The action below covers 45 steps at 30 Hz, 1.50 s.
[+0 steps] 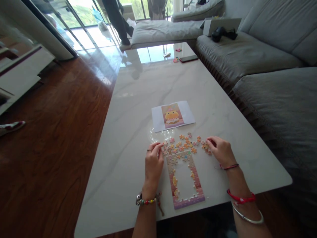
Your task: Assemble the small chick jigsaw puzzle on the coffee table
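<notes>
A jigsaw puzzle frame (200,188) lies on the table, its border joined and its middle showing bare tabletop. Beyond its top edge is a scatter of loose puzzle pieces (186,144), mostly orange, yellow and pink. At the left end of these pieces is my left hand (154,162), thumb and fingers pinched together. My right hand (222,151) is closed in a pinch at the right end, its fingertips against the pieces there. Whatever either pinch holds is too small to make out. A printed picture sheet (173,115) with an orange cartoon figure lies behind the pieces.
The white marbled table (119,158) stretches away from me. At its far end lie a dark phone (188,58) and small items. A grey sofa (272,89) runs along the right, with a black object (224,33) on it. A person's legs (119,23) show beyond the table.
</notes>
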Motion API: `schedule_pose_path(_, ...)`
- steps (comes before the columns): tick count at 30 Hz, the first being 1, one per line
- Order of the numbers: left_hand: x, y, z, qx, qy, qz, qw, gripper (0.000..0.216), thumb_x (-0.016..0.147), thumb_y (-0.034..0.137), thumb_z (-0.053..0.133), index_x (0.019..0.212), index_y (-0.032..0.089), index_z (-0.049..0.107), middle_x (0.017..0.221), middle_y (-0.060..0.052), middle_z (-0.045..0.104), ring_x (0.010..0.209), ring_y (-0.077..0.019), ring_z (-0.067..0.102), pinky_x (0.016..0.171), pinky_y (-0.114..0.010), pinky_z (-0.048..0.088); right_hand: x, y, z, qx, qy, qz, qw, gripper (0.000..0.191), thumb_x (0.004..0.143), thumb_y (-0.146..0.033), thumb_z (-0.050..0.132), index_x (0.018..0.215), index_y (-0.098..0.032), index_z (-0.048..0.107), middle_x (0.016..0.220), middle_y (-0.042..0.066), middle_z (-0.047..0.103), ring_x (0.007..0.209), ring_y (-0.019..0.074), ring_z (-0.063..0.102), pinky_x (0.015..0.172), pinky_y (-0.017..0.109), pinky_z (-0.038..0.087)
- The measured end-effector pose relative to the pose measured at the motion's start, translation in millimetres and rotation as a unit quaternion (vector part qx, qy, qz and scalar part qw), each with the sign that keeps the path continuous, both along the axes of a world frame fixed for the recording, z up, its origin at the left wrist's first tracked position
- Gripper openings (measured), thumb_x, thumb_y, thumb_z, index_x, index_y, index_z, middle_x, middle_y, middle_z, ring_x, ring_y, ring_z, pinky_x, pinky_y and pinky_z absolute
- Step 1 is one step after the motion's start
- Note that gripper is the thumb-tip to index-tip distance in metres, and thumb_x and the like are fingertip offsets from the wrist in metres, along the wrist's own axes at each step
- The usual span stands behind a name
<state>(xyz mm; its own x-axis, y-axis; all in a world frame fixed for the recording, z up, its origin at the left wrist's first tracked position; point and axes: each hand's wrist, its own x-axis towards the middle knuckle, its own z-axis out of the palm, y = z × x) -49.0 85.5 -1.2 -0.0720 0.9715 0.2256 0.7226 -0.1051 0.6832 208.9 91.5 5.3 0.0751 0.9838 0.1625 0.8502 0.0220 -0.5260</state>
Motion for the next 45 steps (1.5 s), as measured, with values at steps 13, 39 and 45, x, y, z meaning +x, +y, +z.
schedule_pose_path(13,11.6,1.9,-2.8,-0.011,-0.012,-0.04,0.999,0.019,0.08,0.019,0.044,0.09,0.019,0.06,0.103,-0.006,0.057,0.095,-0.018,0.055,0.084,-0.035,0.047,14.7,-1.8,4.9,-0.006,0.003,-0.005,1.0,0.021,0.08,-0.028,0.042,0.073,-0.019,0.061,0.076,0.006,0.066,0.072,0.0177,0.058,0.064,0.028,0.041)
schedule_pose_path(39,4.4,-0.7,1.1,0.002,0.011,-0.026,1.0,0.021,0.079,0.01,0.044,0.091,0.019,0.06,0.1,-0.006,0.056,0.094,-0.0166,0.054,0.084,-0.033,0.046,9.7,-3.8,-0.7,0.012,-0.025,0.003,1.0,0.022,0.079,-0.031,0.043,0.074,-0.019,0.062,0.072,0.004,0.065,0.066,0.0163,0.058,0.061,0.027,0.04)
schedule_pose_path(45,1.1,-0.8,2.7,0.002,0.012,-0.011,1.0,0.021,0.078,0.009,0.045,0.089,0.018,0.06,0.1,-0.006,0.056,0.094,-0.0166,0.054,0.085,-0.032,0.045,6.5,-3.7,-1.5,0.008,-0.032,0.005,0.999,0.021,0.079,-0.031,0.045,0.074,-0.019,0.062,0.072,0.003,0.065,0.066,0.0159,0.058,0.061,0.026,0.04)
